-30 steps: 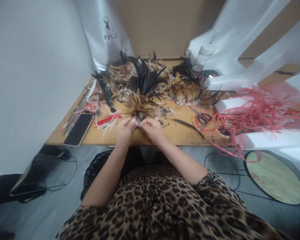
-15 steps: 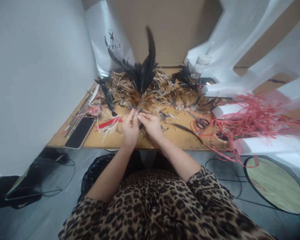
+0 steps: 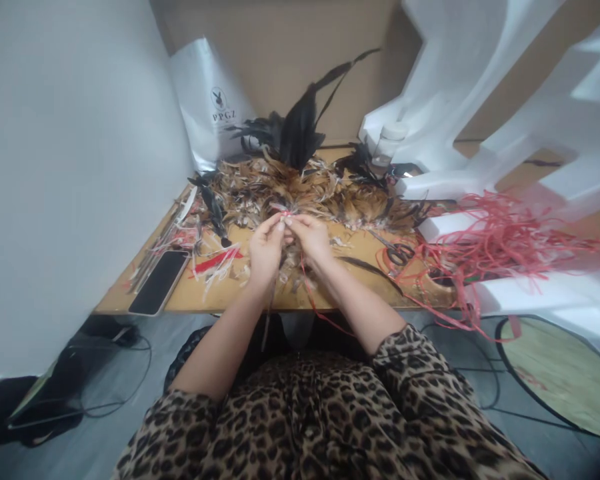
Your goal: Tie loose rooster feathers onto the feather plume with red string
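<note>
In the middle of the head view, my left hand (image 3: 267, 248) is closed in a pinch at the base of a feather bundle (image 3: 300, 137), whose long black plumes lean up and to the right. My right hand (image 3: 310, 239) meets it there, thumb and fingertips pinched on a thin red ribbon (image 3: 307, 287). A length of that ribbon hangs below the hand past the table's edge. A dark thin strand dangles under my left hand. Brown feathers (image 3: 253, 190) spread just beyond the fingertips; where the bundle ends and the loose pile begins, I cannot tell.
A phone (image 3: 159, 283) lies at the table's left front, near a red strip (image 3: 217, 260) with white strands. Scissors (image 3: 399, 253) rest at the right, beside a tangle of red ribbon (image 3: 510, 240). Behind stand a white bag (image 3: 215, 100) and a capped clear bottle (image 3: 387, 143).
The black plumes have swung from upright to leaning right. Red ribbon now shows at my fingertips and hangs below my right hand. The view has shifted slightly.
</note>
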`<state>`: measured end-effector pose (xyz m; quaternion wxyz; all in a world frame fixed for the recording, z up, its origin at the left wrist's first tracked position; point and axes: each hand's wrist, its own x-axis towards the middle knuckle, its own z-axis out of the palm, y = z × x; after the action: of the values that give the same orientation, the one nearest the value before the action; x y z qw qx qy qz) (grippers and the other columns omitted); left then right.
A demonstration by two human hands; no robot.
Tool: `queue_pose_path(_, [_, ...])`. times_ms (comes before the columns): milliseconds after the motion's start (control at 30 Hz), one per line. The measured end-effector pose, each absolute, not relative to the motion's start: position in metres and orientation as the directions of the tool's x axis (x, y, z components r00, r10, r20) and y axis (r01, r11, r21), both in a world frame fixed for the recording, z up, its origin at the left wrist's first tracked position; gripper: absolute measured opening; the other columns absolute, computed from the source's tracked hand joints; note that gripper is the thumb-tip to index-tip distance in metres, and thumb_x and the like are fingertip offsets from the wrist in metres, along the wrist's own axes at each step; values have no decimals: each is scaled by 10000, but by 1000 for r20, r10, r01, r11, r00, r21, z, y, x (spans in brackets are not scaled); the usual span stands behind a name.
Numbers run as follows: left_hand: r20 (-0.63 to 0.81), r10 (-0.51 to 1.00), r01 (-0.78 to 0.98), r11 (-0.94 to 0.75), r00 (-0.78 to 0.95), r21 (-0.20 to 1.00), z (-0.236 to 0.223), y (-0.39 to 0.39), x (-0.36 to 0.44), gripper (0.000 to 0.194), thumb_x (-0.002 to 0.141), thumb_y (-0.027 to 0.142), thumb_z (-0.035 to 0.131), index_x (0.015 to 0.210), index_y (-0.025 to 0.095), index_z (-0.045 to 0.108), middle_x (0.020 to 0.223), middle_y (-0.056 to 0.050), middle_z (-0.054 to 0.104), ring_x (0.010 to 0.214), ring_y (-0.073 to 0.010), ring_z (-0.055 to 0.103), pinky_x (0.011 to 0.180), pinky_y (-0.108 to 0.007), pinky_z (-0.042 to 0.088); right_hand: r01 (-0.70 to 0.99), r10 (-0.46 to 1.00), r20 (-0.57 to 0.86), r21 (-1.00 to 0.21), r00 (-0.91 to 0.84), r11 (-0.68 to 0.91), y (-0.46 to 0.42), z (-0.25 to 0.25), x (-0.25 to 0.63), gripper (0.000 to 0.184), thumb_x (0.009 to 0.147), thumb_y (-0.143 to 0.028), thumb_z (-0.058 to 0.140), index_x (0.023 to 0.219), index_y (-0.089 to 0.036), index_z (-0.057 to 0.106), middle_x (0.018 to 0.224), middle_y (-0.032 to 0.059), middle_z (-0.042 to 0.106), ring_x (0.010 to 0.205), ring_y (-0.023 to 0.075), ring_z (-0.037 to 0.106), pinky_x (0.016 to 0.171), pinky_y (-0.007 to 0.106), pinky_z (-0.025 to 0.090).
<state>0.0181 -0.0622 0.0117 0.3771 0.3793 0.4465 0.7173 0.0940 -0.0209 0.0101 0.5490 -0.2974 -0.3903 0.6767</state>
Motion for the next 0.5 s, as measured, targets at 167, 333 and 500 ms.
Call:
queue_pose_path(167, [65, 965, -336, -150, -253, 930, 26, -59, 15, 343, 695, 444, 700, 833, 140, 624, 554, 16, 545, 455, -60, 472, 410, -166, 347, -452, 941, 34, -882, -336, -129, -19, 12, 104, 342, 560, -422, 766, 740, -161, 640, 495, -48, 540, 414, 53, 412, 401, 187, 324])
queue_pose_path(333, [77, 974, -334, -147, -214, 931, 30, -61, 10, 328, 664, 432, 728, 771, 144, 613, 513, 55, 430, 400, -25, 321, 356, -157, 174, -345, 943, 68, -937, -327, -52, -12, 13, 110, 300, 558, -403, 770, 673, -153, 653, 519, -39, 571, 450, 48, 426, 447, 180, 323])
queue_pose_path(500, [87, 928, -285, -199, -362, 938, 21, -63, 11, 307, 666, 394, 727, 821, 142, 644, 552, 56, 457, 398, -16, 305, 353, -161, 181, -276, 948, 93, -961, -304, 6, -12, 16, 111, 233, 560, -344, 756, 611, -148, 639, 604, -27, 614, 583, 70, 503, 594, 198, 389])
